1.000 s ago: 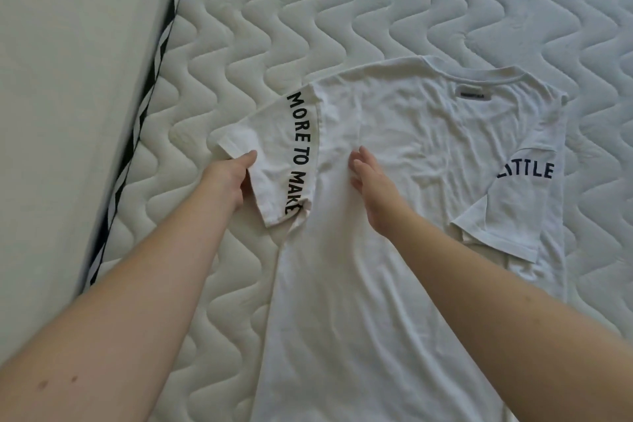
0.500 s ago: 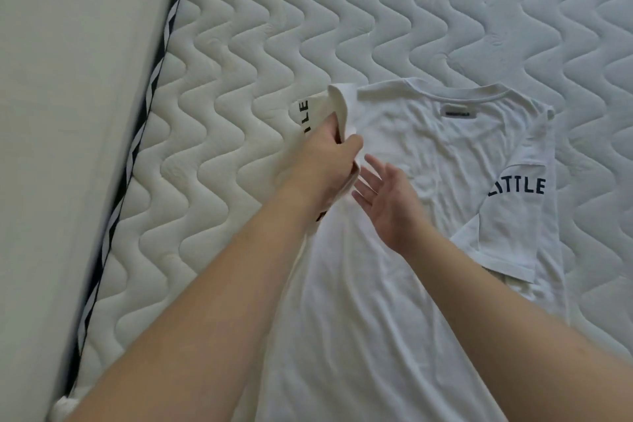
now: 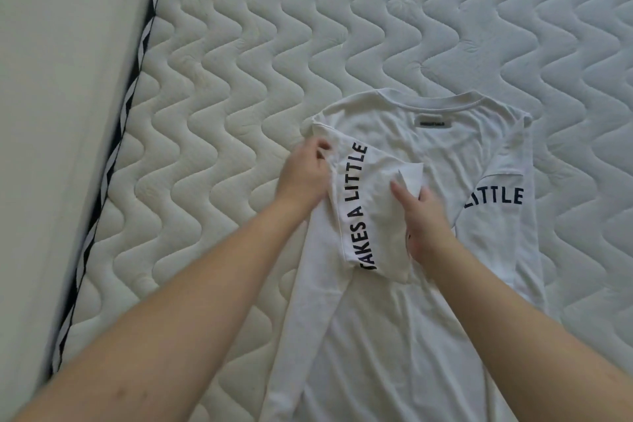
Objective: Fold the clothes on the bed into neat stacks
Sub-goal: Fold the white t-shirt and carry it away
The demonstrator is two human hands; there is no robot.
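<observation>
While left hand (image 3: 305,171) pinches t-shirt (image 3: 387,336) shoulder fold, right hand (image 3: 424,216) flat, pressing sleeve (image 3: 373,202) near collar; soft, limp, best gripped at folded edges.

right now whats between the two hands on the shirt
In the head view, the folded-in sleeve printed "TAKES A LITTLE" lies between the left hand and right hand, on the white t-shirt.
</observation>
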